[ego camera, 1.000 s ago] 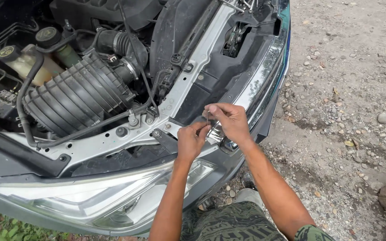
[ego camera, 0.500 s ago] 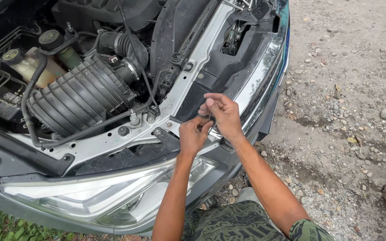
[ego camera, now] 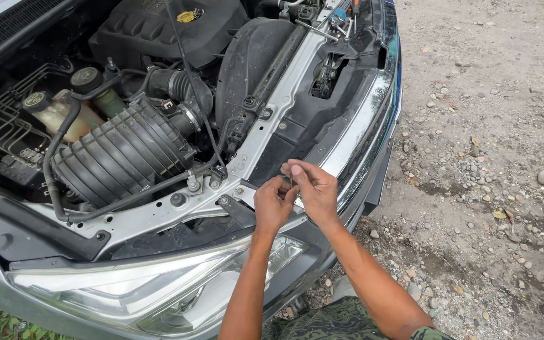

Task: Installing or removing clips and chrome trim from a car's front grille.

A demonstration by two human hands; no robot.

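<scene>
Two hands, left hand (ego camera: 272,204) and right hand (ego camera: 313,191), pinch one small part (ego camera: 286,183) above one headlight (ego camera: 158,289).

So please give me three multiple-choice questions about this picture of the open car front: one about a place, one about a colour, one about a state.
1. Where are the two hands?
A. over the silver front crossmember
B. on the gravel
C. on the headlight

2. What colour is the oil filler cap on the engine cover?
A. red
B. yellow
C. white

3. How are the hands?
A. wide apart
B. flat on the car
C. together, pinching a small part

Key:
1 A: left hand and right hand are above the silver front crossmember.
2 B: the oil filler cap is yellow.
3 C: the fingertips meet around a small part, too small to identify.
</scene>
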